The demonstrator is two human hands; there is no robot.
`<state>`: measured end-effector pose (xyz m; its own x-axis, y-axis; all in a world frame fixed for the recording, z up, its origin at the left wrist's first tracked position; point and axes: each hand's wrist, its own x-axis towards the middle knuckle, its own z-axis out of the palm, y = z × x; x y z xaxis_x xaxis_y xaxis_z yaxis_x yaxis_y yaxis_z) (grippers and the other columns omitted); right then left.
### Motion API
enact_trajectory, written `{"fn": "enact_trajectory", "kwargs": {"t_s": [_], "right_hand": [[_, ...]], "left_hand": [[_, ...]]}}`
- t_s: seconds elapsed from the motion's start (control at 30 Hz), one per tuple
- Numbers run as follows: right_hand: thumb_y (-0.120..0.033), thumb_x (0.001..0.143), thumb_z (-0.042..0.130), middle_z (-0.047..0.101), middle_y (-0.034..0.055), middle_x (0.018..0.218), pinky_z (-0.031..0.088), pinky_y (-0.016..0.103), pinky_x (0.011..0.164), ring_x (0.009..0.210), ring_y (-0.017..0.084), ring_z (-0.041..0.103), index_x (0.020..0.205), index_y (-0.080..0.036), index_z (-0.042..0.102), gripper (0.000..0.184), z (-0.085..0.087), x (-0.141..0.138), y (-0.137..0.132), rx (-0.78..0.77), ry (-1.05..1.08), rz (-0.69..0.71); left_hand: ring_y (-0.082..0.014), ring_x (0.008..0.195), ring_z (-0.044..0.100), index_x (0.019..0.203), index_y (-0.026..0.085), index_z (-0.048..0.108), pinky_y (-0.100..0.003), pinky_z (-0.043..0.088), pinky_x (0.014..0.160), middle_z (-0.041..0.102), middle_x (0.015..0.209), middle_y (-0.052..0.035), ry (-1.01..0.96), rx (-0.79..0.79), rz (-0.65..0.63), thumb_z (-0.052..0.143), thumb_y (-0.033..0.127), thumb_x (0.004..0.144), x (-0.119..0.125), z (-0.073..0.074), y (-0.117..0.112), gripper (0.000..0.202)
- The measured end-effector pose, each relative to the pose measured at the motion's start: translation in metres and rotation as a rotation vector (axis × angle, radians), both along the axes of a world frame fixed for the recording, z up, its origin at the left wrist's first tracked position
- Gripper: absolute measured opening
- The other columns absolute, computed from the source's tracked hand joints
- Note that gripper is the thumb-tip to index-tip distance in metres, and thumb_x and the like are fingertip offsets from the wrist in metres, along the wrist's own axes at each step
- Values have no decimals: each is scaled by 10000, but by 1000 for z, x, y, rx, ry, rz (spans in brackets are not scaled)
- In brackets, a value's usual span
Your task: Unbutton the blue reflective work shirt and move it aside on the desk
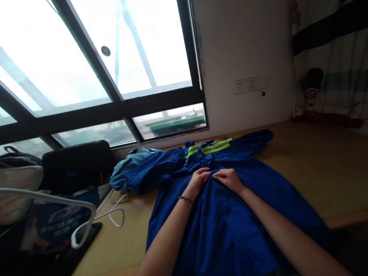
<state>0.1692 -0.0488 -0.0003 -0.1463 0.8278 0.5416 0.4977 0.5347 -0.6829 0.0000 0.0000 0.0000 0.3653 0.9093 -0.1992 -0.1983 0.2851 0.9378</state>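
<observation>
A blue work garment [230, 214] with yellow-green and grey reflective strips is spread over the wooden tabletop, its sleeves reaching out to both sides. Near its middle, below the strips, my left hand [199, 178] pinches the cloth, fingers bent together. Close beside it, my right hand [229, 178] also pinches the fabric between thumb and forefinger. Folds run down from the spot between the two hands. Whether a button or other fastener lies under the fingertips is too small to tell. A beaded bracelet [185, 199] circles my left wrist.
Left of the garment lies a light-blue bundle of cloth [135, 163]. A white cable [116, 211] curls over the tabletop [324, 165] edge. A black case-like object [79, 165] and bags stand at the far left. Behind are a window, a wall socket [250, 84] and a curtain [333, 65].
</observation>
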Motion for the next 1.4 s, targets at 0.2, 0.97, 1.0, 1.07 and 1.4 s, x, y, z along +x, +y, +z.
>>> {"fn": "enact_trajectory", "kwargs": {"t_s": [0.2, 0.97, 1.0, 1.07, 1.4], "right_hand": [[-327, 726, 606, 686, 24, 737, 459, 252, 614, 644, 161, 614, 753, -209, 697, 152, -4, -2, 5, -96, 90, -10], [-206, 736, 577, 554, -5, 735, 414, 233, 597, 625, 114, 512, 810, -210, 617, 85, -8, 2, 6, -44, -92, 34], [-211, 742, 571, 546, -5, 725, 410, 232, 587, 616, 112, 506, 784, -204, 610, 58, -7, 3, 6, -35, -85, 18], [-217, 753, 558, 537, -4, 719, 405, 232, 580, 610, 111, 498, 766, -198, 593, 41, -4, 4, 5, -14, -60, -11], [-172, 694, 552, 470, -26, 662, 362, 218, 543, 574, 102, 441, 667, -188, 468, 90, 3, 8, 5, 59, 5, -122]], "left_hand": [[-76, 507, 541, 951, 108, 596, -209, 452, 549, 591, 597, -2, -23, -25, 59, 722, 125, 553, 0, 0, 1, 417], [-39, 472, 462, 897, 116, 616, -162, 342, 469, 609, 644, -9, 98, 142, -116, 735, 245, 557, -1, 1, -3, 383], [-40, 479, 470, 907, 119, 612, -167, 360, 481, 617, 684, -20, 95, 129, -126, 727, 248, 570, -2, 3, -3, 379], [-44, 493, 484, 923, 127, 608, -178, 386, 502, 629, 773, -42, 110, 128, -169, 719, 247, 580, -3, 6, -4, 380], [-57, 456, 405, 788, 103, 623, -185, 297, 456, 521, 551, 20, 331, 307, -296, 644, 315, 643, 0, 4, -7, 257]]}}
